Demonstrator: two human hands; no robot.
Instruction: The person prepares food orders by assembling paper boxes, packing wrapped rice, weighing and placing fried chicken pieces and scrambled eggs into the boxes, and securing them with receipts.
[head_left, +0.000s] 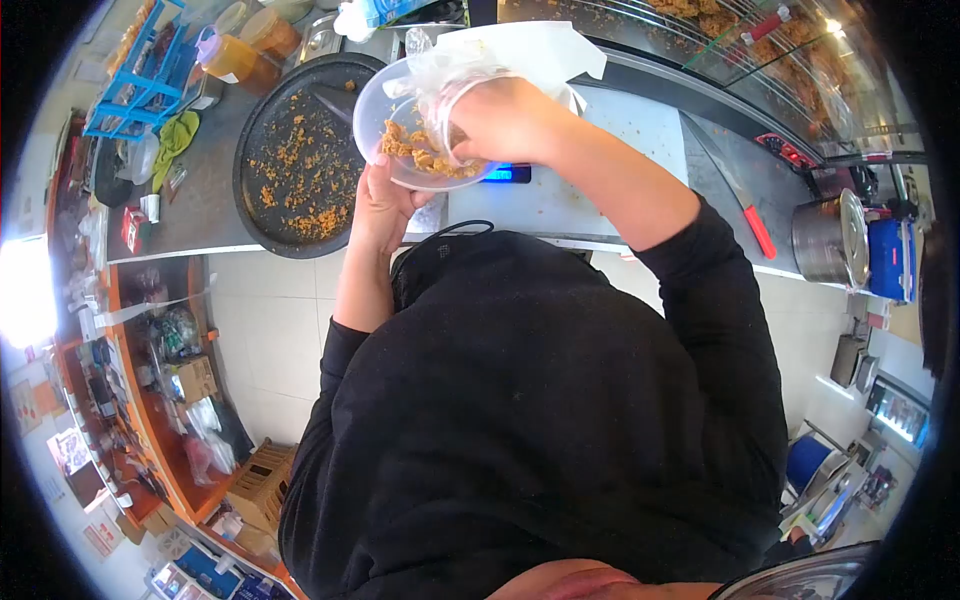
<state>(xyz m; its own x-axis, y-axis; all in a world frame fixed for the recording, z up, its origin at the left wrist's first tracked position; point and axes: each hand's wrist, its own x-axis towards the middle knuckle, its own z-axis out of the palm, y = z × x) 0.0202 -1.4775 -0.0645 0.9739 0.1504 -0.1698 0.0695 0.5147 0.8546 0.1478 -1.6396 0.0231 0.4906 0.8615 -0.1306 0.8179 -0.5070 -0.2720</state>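
My left hand [380, 207] grips the near left rim of a clear plastic bowl [371, 112], thumb on the edge. Pieces of browned fried food [415, 152] lie in the bowl. My right hand [497, 118] reaches over the bowl's right side in a thin clear plastic glove or bag [437, 90]; its fingertips are hidden, so what they hold cannot be made out. Under the bowl's right edge a blue-lit display [508, 174] shows. Left of the bowl sits a round black tray [252, 190] scattered with crumbs.
A white board [640, 135] lies under my right forearm. Right of it are a knife with a red handle [759, 232] and a metal pot [822, 240]. Sauce containers [240, 62] and a blue rack [135, 85] stand back left; a glass case [740, 50] stands back right.
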